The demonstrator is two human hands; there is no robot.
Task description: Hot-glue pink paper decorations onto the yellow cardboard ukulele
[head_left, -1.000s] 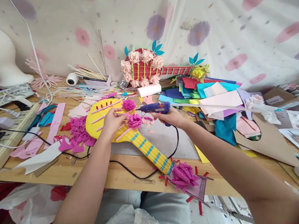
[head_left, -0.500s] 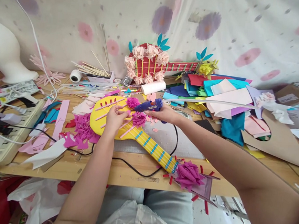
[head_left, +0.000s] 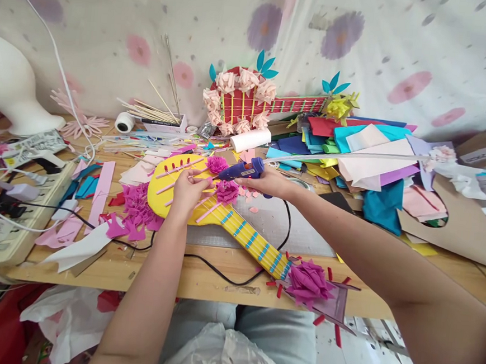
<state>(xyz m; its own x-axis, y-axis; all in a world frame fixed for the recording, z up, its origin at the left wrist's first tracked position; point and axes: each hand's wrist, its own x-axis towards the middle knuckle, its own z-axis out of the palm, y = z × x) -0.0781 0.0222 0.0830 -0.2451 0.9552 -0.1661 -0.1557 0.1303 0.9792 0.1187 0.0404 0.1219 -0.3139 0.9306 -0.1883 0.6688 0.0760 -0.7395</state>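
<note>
A yellow paper guitar [head_left: 170, 190] lies on the wooden table [head_left: 201, 282], its striped neck running toward the front right. Magenta paper flowers [head_left: 227, 192] sit on its body, and a larger one [head_left: 308, 283] is at the headstock. My right hand [head_left: 270, 183] is closed round a blue glue gun [head_left: 244, 171], whose nozzle points left at the guitar body between the two flowers. My left hand [head_left: 187, 189] rests on the guitar body, fingers pinched on a small piece that I cannot make out, right beside the nozzle.
A red paper guitar [head_left: 249, 107] with pale flowers leans on the back wall. Coloured paper sheets [head_left: 355, 151] pile up at the right, cardboard [head_left: 454, 226] beyond them. A power strip [head_left: 18, 203] and cables lie at the left. The glue gun's black cord [head_left: 218, 278] loops across the front edge.
The glue gun's nozzle has moved left and down toward the guitar body near my left fingers. The view has shifted slightly down.
</note>
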